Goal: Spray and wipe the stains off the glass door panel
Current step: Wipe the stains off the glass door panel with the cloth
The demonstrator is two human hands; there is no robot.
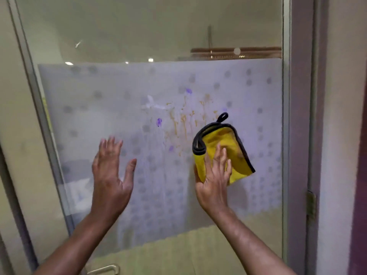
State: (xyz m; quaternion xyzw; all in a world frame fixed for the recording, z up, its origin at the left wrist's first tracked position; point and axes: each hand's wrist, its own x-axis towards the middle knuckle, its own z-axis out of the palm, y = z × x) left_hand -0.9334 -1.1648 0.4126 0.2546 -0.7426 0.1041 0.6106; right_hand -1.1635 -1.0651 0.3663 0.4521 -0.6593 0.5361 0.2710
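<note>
Our right hand grips a folded yellow cloth against the frosted glass door, just below and right of the orange and purple stains. Our left hand is spread flat, holding nothing, left of the stains. A hinge sits at right.

The glass door panel stands upright in a grey metal frame. A frosted film with round dots covers its middle band. On the film sit orange drips, purple smudges and a white smear. A yellow cloth with black edging lies pressed flat against the glass, just right of the stains.
</note>
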